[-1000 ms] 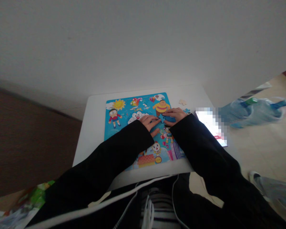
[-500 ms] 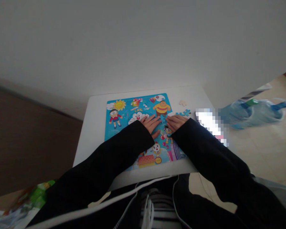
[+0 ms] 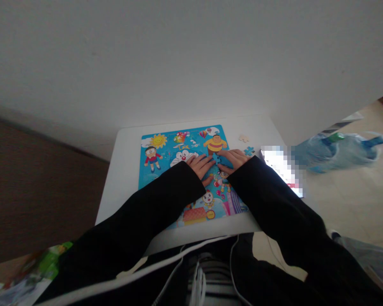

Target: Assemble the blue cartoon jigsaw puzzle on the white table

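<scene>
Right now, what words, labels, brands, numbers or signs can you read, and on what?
None readable.
Puzzle, upper part: small yellow marks, perhaps lettering; too small.
Yellow roundel printed near its lower edge: marks too small.
Bright item right of it: pixelated.
Green packaging, lower left: blurred.

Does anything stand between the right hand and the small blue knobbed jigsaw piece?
Nothing visible does: the right hand is at the right edge of the small blue knobbed jigsaw piece. The left hand lies to its left, over the blue cartoon-printed puzzle.
</scene>
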`<move>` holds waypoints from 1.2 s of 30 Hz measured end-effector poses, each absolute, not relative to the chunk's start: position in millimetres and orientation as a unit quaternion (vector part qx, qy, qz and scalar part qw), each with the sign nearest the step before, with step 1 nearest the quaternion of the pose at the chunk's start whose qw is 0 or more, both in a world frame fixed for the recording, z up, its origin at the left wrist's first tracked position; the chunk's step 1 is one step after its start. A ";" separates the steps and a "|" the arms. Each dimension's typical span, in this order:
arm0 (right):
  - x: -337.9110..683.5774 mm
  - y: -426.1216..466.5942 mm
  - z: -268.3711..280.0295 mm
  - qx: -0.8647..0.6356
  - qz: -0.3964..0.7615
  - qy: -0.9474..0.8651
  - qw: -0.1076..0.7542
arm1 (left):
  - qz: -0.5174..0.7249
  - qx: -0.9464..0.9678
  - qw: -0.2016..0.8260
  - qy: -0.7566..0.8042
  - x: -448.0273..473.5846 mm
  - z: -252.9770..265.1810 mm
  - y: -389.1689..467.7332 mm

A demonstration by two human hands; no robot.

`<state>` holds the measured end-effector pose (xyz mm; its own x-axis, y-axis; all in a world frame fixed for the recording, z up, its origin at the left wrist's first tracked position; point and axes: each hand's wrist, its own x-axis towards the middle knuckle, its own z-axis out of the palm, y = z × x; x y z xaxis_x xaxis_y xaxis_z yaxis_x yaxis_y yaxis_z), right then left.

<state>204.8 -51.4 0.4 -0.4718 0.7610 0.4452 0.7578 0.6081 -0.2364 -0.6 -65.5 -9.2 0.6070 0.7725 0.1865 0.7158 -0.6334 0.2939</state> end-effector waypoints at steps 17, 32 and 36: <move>200.4 -46.9 -2.1 -0.426 -0.047 -0.873 0.233 | 0.139 0.899 0.127 0.394 -3.4 14.8 -74.2; 210.1 -49.0 -17.7 -0.481 0.034 -0.829 0.284 | 0.181 0.896 0.094 0.395 -1.9 10.8 -76.8; 206.1 -50.2 -12.2 -0.486 0.019 -0.826 0.286 | 0.210 0.896 0.086 0.382 -2.4 10.4 -77.8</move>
<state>206.1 -50.2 -12.2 -0.3641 0.8138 0.4530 0.7919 0.5265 -0.3093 -2.4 -77.8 10.4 0.6191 0.7211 0.3109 0.6489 -0.6928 0.3147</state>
